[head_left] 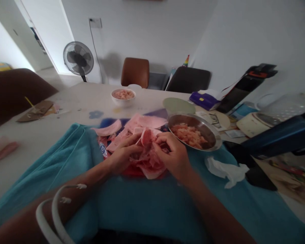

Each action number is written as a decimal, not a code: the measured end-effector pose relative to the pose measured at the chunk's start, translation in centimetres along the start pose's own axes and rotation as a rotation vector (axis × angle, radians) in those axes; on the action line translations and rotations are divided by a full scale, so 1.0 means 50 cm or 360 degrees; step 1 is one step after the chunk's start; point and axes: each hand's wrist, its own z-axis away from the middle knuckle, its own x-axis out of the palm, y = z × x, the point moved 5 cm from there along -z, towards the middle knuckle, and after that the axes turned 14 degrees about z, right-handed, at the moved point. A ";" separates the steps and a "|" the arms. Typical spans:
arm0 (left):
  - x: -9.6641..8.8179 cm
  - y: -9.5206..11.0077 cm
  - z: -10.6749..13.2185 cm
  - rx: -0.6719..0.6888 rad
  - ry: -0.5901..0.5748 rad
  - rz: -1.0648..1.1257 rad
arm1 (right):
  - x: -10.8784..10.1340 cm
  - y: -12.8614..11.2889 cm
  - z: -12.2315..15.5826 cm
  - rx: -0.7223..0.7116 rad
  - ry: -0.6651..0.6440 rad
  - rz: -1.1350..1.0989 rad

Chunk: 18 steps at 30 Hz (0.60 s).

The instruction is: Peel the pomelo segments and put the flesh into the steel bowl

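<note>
Both hands meet over a pile of pink peel and torn membrane (pixel 152 166). My left hand (pixel 125 152) grips a pomelo segment (pixel 147 136), its red flesh partly bare. Closed in a pinch, my right hand (pixel 171 152) is on the same segment from the other side, at its thin skin. Thick pieces of pink pomelo peel (pixel 107 129) lie behind and left of the hands. To the right, a steel bowl (pixel 217 137) holds peeled pomelo pulp (pixel 188 135). My right fingertips are partly hidden by membrane.
Under the work lies a teal towel (pixel 73 152) on a pale table (pixel 66 98). A white bowl (pixel 123 101) of pulp stands at the back. A crumpled tissue (pixel 227 171), a blue bottle (pixel 282 139) and a dark tumbler (pixel 241 88) are on the right.
</note>
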 end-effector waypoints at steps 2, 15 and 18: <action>0.001 0.003 0.001 0.0018 -0.0008 -0.0023 | 0.000 0.000 0.004 -0.0022 0.0037 0.0023; -0.004 -0.001 0.003 0.0147 -0.0069 -0.0176 | 0.009 0.006 0.011 -0.0159 0.0146 0.0346; -0.002 0.001 0.005 0.0173 -0.0072 -0.0219 | 0.016 0.014 0.010 -0.0142 0.0167 0.0468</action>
